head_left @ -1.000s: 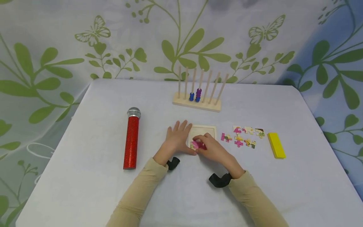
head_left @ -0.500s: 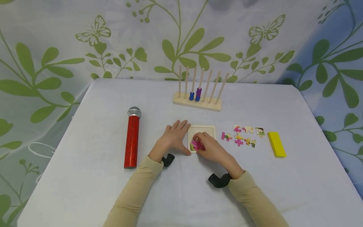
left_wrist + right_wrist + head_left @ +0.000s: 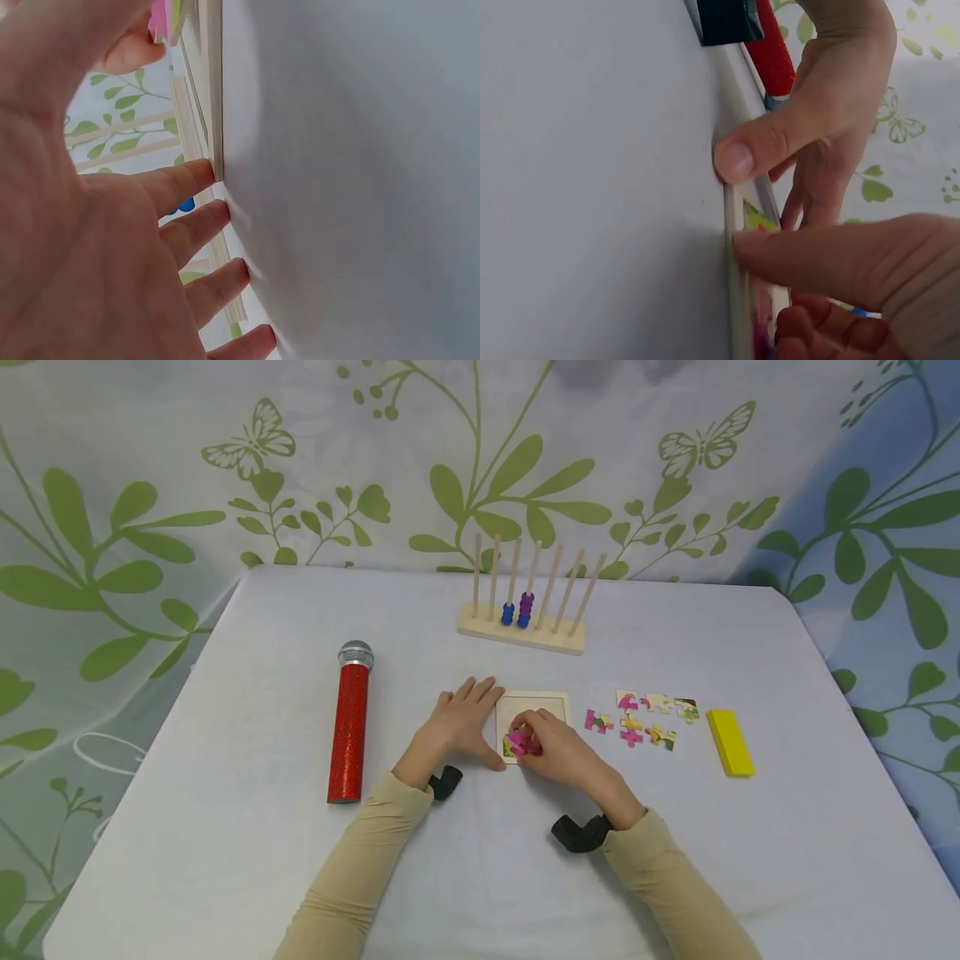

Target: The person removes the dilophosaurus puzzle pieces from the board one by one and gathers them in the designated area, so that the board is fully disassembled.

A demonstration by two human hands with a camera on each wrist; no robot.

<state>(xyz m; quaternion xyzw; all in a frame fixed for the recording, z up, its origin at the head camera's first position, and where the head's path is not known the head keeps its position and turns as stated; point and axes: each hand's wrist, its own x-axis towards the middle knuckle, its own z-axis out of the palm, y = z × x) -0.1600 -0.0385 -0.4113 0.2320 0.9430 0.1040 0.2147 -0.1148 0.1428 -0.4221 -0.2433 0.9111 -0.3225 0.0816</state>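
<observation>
In the head view my right hand [image 3: 558, 752] pinches a pink puzzle piece [image 3: 519, 743] over the lower left part of a small square wooden puzzle tray [image 3: 532, 694]. A green-edged piece [image 3: 508, 748] shows beside it, in the tray's corner. My left hand [image 3: 461, 727] is spread along the tray's left side, its fingers straight. Seen from the left wrist, a fingertip touches the corner of the tray [image 3: 214, 97]. In the right wrist view the left thumb [image 3: 739, 159] lies against the tray's near corner. My right fingers partly hide the pieces in the tray.
Several loose puzzle pieces [image 3: 632, 723] lie right of the tray, with a yellow block [image 3: 731, 743] beyond them. A red microphone [image 3: 348, 731] lies at left. Behind stands a wooden peg rack [image 3: 521, 633] with blue and purple beads.
My left hand has shifted slightly left along the tray edge. The pink piece has turned a little in my right fingers, and green beside it has come into sight.
</observation>
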